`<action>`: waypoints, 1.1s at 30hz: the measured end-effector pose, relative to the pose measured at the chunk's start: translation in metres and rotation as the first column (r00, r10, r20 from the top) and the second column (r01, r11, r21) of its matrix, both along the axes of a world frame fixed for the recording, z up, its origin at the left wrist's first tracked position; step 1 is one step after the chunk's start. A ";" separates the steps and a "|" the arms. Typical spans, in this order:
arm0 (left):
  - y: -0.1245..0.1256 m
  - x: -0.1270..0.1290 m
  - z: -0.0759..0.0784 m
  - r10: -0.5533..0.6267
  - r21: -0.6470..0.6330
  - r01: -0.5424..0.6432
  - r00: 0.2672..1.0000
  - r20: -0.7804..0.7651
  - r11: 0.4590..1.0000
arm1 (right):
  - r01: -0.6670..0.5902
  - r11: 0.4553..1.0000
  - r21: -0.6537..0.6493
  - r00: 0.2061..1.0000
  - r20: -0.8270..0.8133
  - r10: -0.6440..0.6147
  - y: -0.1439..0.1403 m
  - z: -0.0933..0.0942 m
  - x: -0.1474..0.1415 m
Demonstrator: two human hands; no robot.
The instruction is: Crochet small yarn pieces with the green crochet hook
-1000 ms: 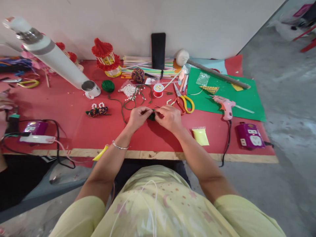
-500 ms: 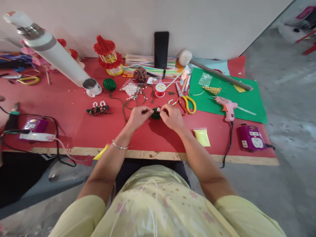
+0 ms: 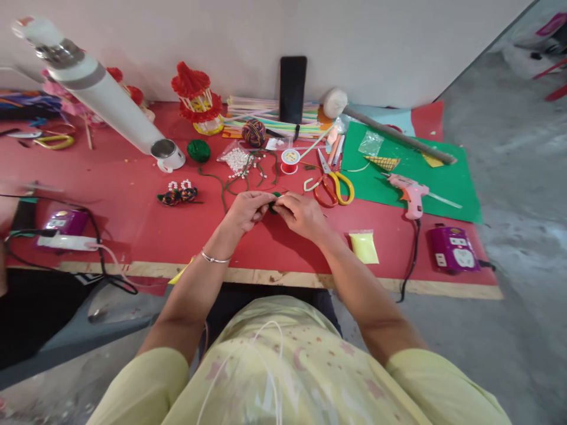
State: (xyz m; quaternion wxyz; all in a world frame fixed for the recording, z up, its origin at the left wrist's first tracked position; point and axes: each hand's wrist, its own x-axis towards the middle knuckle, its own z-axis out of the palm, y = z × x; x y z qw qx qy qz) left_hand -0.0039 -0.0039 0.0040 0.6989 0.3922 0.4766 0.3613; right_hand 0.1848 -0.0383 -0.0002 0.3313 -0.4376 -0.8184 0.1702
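Hands, left hand [image 3: 246, 211] and right hand [image 3: 302, 213], now closer together, each grip pinched on the green yarn piece [image 3: 273, 206].

The small green piece [image 3: 273, 205] is almost wholly covered, pinched between the fingertips of the left hand [image 3: 245, 211] and the right hand [image 3: 302, 213]; only a dark sliver shows, its shape impossible to tell. The beads in the clear bag [image 3: 237, 159] are too tiny to count. At the left edge, the purple power strip [image 3: 65, 222] sits blurred, and a smeared shape beside it is cut off by the frame. The white tube [image 3: 91, 90] runs out past the top-left corner.
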 end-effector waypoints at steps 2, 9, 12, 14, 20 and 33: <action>-0.001 0.001 0.000 -0.022 0.001 0.022 0.999 -0.042 1.000 | 0.005 1.000 -0.001 1.000 -0.025 -0.005 0.001 -0.001 0.000; -0.003 0.001 0.001 -0.107 0.007 0.109 0.985 -0.138 0.994 | 0.105 0.993 -0.063 0.976 -0.184 -0.115 0.011 -0.013 0.003; -0.003 0.000 0.000 -0.115 -0.017 0.113 0.984 -0.140 0.993 | 0.107 0.989 -0.101 0.966 -0.224 -0.128 0.013 -0.014 0.002; -0.004 0.001 0.000 -0.110 -0.011 0.109 0.984 -0.142 0.994 | 0.107 0.987 -0.122 0.961 -0.241 -0.134 0.013 -0.013 0.002; -0.005 0.003 0.000 -0.097 0.059 0.105 0.987 -0.132 0.993 | 0.096 0.987 -0.128 0.962 -0.242 -0.125 0.013 -0.011 0.003; -0.003 0.006 -0.007 -0.042 0.252 0.102 0.971 -0.236 0.962 | 0.071 0.985 -0.157 0.968 -0.227 -0.106 0.013 -0.009 0.004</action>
